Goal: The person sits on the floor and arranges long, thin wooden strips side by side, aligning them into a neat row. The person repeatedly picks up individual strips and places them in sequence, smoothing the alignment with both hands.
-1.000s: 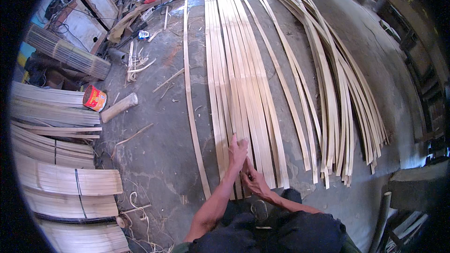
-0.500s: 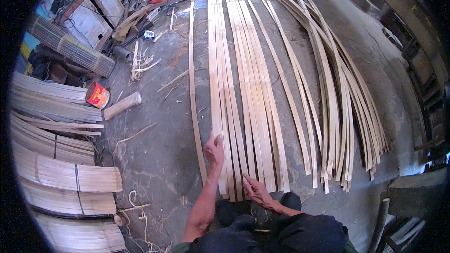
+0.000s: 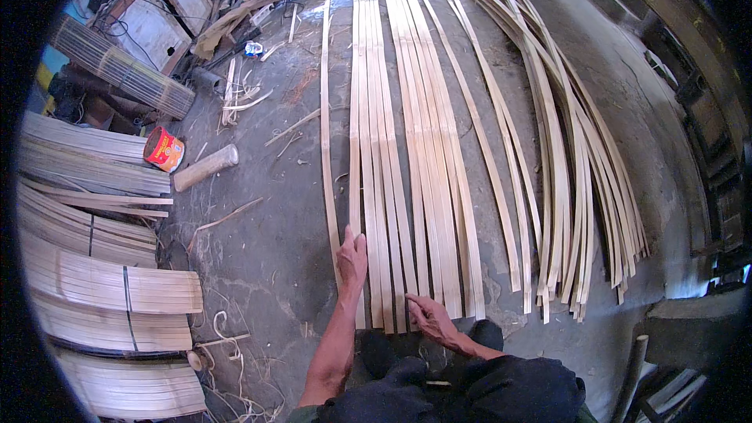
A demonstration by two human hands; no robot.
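Observation:
Long pale bamboo strips lie side by side on the floor, running away from me. My left hand is closed around the near part of the strip at the left edge of the group, and a narrow dark gap parts it from its neighbour. Close to the near ends, my right hand rests over the strips with its index finger stretched out and the thumb apart. Its fingertips touch the strips, and the other fingers are partly hidden. A single separate strip lies just left of the group.
Loose strips form a crossed pile at the right. Tied strip bundles stack along the left, near a red-orange tub and a short wooden cylinder. A rolled slatted mat and scraps lie farther back.
My left hand has shifted slightly left and toward me, drawing the edge strip away from its neighbour so that a gap shows. My right hand has barely moved.

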